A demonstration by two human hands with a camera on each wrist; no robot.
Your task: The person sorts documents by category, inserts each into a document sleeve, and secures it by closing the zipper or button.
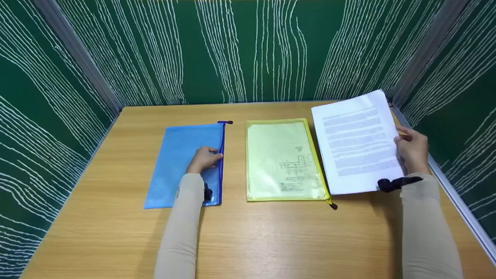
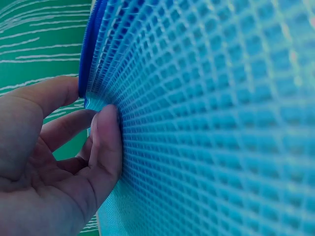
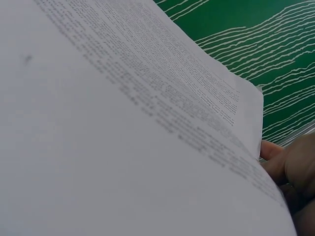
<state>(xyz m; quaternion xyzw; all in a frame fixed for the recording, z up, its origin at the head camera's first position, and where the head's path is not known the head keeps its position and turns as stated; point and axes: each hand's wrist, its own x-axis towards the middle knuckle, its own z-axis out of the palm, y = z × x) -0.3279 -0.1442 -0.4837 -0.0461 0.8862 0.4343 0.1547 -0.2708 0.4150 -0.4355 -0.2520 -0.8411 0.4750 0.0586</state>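
Note:
On the left of the table lies a blue mesh zip pouch (image 1: 180, 155) with a dark blue zip along its right edge. My left hand (image 1: 204, 159) pinches that zip edge. Up close in the left wrist view, the fingers (image 2: 106, 140) meet the pouch's mesh (image 2: 197, 123) beside the zip (image 2: 87, 59). At the right, my right hand (image 1: 414, 149) grips printed paper sheets (image 1: 356, 143) by their right edge, thumb on top. The sheets are tilted and bow in the right wrist view, where the right hand (image 3: 295, 167) is partly hidden behind them.
Between the hands lies a yellow zip pouch (image 1: 277, 155) with a printed drawing showing inside; the sheets overlap its right side. Green panels (image 1: 267, 50) with white wavy lines stand behind and at both sides of the wooden table (image 1: 271, 240).

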